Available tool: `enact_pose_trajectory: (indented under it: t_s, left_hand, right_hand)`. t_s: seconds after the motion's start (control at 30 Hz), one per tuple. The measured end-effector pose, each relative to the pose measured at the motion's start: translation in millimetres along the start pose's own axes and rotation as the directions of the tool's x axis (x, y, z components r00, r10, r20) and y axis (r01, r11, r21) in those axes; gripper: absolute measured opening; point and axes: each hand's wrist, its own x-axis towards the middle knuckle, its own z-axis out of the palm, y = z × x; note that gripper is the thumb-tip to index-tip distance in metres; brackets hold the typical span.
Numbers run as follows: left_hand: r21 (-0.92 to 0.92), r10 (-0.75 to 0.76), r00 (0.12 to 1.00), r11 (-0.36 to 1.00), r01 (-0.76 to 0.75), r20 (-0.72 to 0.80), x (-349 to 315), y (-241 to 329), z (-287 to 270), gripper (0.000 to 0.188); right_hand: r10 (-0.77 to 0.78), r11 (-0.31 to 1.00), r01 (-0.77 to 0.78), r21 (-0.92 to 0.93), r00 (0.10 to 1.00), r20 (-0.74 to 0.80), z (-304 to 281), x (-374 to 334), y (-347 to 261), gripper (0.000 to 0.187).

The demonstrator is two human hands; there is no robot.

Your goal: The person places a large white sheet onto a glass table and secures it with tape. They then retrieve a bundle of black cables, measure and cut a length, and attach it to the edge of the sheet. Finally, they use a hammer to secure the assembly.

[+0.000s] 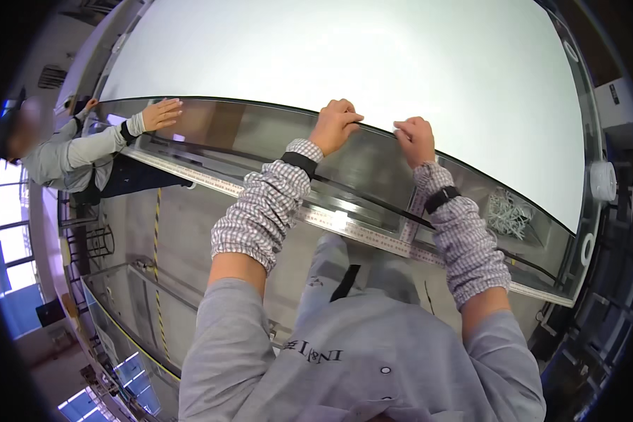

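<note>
A large white panel with a thin dark edge spans the upper part of the view. My left hand is closed at its near edge, thumb and fingers pinched together there. A short way to the right, my right hand pinches the same edge with curled fingers. Whether a thin film or strip lies between the fingertips is too small to tell. Checked sleeve covers with dark bands wrap both my forearms. Below the panel edge runs a metal frame with a pale marked rail.
At the left a co-worker in grey stands by the frame, one hand flat at the panel's edge. Shredded white strips fill a bin beneath the right part. A white round knob sits at the right side. Yellow-black tape marks the floor.
</note>
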Motion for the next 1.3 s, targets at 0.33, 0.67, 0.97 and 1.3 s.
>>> enact_pose_trajectory:
  t_s: [0.33, 0.67, 0.97, 1.3]
  left_hand:
    - [-0.310, 0.055, 0.991, 0.951, -0.014, 0.122, 16, -14, 20, 0.010]
    - [-0.254, -0.077, 0.988, 0.961, 0.109, 0.135, 19, -12, 31, 0.006]
    - [-0.219, -0.066, 0.991, 0.971, 0.090, 0.115, 17, -9, 30, 0.006]
    - [-0.090, -0.104, 0.994, 0.990, 0.106, 0.025, 16, -21, 5, 0.003]
  right_hand:
    - [0.079, 0.994, -0.069, -0.085, 0.989, 0.124, 15, 7, -26, 0.006]
    - [0.111, 0.990, -0.101, -0.096, 0.988, 0.109, 19, 7, -22, 0.005]
    - [0.107, 0.992, -0.102, -0.067, 0.992, 0.067, 20, 5, -24, 0.008]
    - [0.198, 0.979, -0.195, -0.054, 0.979, 0.046, 16, 10, -37, 0.006]
